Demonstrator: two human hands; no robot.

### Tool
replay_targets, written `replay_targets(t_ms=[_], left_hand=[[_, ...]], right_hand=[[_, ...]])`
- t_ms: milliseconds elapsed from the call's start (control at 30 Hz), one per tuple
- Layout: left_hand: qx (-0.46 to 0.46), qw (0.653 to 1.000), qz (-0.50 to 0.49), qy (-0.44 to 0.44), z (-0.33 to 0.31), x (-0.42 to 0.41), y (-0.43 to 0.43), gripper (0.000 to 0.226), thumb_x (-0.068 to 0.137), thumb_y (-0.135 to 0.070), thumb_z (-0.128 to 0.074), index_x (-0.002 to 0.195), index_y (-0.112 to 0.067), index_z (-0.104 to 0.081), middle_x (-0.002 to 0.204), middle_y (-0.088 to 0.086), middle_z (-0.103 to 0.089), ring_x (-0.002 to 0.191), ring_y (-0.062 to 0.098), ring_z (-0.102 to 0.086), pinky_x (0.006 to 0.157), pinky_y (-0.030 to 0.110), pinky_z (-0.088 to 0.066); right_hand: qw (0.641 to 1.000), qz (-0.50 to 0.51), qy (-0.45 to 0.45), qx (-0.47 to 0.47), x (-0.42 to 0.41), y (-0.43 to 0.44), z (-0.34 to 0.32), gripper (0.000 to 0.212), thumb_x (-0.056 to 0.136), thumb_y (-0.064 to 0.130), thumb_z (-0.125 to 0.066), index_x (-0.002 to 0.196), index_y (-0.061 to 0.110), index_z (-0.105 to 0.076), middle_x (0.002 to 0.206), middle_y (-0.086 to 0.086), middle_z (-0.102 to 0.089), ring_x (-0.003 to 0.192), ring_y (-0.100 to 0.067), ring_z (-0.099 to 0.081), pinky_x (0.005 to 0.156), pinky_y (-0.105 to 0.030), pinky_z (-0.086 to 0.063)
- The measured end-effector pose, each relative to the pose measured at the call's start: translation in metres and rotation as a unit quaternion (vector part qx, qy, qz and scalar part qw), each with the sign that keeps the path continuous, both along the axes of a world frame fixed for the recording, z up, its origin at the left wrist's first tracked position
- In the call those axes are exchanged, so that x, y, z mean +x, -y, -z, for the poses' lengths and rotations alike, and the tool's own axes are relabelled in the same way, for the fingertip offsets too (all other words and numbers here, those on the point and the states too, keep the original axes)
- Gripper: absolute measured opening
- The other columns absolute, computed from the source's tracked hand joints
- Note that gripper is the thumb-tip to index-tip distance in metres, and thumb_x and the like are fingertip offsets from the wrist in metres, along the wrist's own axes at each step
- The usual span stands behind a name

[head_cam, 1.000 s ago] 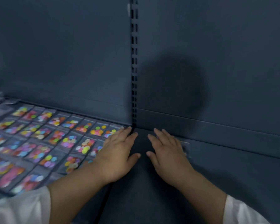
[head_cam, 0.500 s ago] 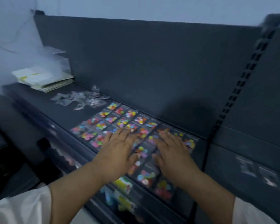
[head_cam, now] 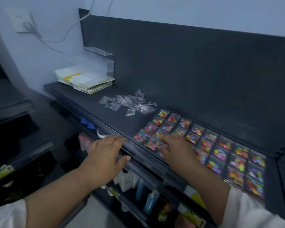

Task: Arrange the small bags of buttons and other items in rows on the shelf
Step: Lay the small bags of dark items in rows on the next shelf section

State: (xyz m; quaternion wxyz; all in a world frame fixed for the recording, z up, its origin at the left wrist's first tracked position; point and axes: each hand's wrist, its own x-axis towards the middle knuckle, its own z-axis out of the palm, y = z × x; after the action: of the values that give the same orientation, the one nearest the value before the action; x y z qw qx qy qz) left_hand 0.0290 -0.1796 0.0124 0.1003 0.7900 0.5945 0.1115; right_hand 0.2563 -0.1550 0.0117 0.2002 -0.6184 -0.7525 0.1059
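Note:
Small clear bags of coloured buttons (head_cam: 206,145) lie in neat rows on the right half of the dark shelf (head_cam: 122,119). A loose pile of clear bags (head_cam: 130,102) with pale items sits further left, near the back panel. My left hand (head_cam: 105,155) hovers flat over the shelf's front edge, fingers straight, holding nothing. My right hand (head_cam: 176,148) lies with its fingers spread over the front-left bags of the rows, touching them.
A stack of papers and packets (head_cam: 84,81) lies at the shelf's left end under a clear plastic organiser (head_cam: 99,63). Lower shelves hold blue bottles (head_cam: 150,201) and other goods. A wall socket (head_cam: 21,22) with cables is at upper left.
The view has swung left from the bare right section to the button rows and the loose pile. Both hands have moved left along the shelf; the left one has passed off the rows to the front edge.

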Motion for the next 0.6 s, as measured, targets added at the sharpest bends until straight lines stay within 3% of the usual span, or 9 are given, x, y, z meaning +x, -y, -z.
replay_targets(t_ms=[167,333,400,500,600], left_hand=[[-0.009,1.000,-0.017,0.021,-0.004,-0.022,-0.019,0.065,0.093,-0.055,-0.037,0.149,-0.026,-0.018,0.155,-0.007,-0.020,0.142,0.011,-0.012,0.113,0.031,-0.006],[-0.025,0.999,-0.014,0.021,-0.001,-0.023,-0.041,0.064,0.094,-0.054,-0.038,0.148,-0.025,-0.021,0.151,-0.006,-0.030,0.142,0.011,-0.013,0.113,0.032,-0.007],[-0.027,1.000,-0.003,0.003,-0.003,-0.022,-0.053,0.063,0.094,-0.054,-0.037,0.148,-0.026,-0.022,0.148,-0.007,-0.036,0.142,0.009,-0.013,0.114,0.033,-0.007],[-0.017,1.000,0.001,-0.007,-0.008,-0.015,-0.074,0.062,0.094,-0.053,-0.038,0.147,-0.025,-0.025,0.152,-0.008,-0.027,0.141,0.010,-0.017,0.115,0.034,-0.009],[-0.021,1.000,0.009,-0.004,-0.008,-0.004,-0.091,0.061,0.094,-0.052,-0.039,0.147,-0.024,-0.026,0.152,-0.006,-0.027,0.141,0.011,-0.018,0.115,0.035,-0.011]], right_hand=[[0.999,0.003,-0.021,-0.044,-0.019,-0.030,-0.002,0.023,0.093,0.020,-0.055,0.114,0.016,-0.064,0.108,0.001,-0.054,0.092,-0.012,-0.053,0.077,-0.021,-0.042],[0.997,-0.030,0.017,-0.075,-0.025,-0.062,0.007,0.028,0.091,0.021,-0.058,0.119,0.019,-0.062,0.119,0.001,-0.054,0.101,-0.014,-0.052,0.073,-0.017,-0.036],[0.995,-0.052,0.019,-0.080,-0.026,-0.072,0.012,0.027,0.089,0.024,-0.061,0.115,0.020,-0.064,0.116,0.001,-0.053,0.104,-0.015,-0.051,0.077,-0.018,-0.038],[0.993,-0.083,0.036,-0.075,-0.028,-0.086,0.020,0.025,0.086,0.031,-0.064,0.109,0.022,-0.067,0.106,0.004,-0.051,0.107,-0.015,-0.049,0.085,-0.021,-0.040],[0.990,-0.106,0.063,-0.065,-0.029,-0.095,0.028,0.029,0.084,0.033,-0.065,0.110,0.019,-0.066,0.110,0.001,-0.054,0.108,-0.015,-0.047,0.088,-0.024,-0.041]])
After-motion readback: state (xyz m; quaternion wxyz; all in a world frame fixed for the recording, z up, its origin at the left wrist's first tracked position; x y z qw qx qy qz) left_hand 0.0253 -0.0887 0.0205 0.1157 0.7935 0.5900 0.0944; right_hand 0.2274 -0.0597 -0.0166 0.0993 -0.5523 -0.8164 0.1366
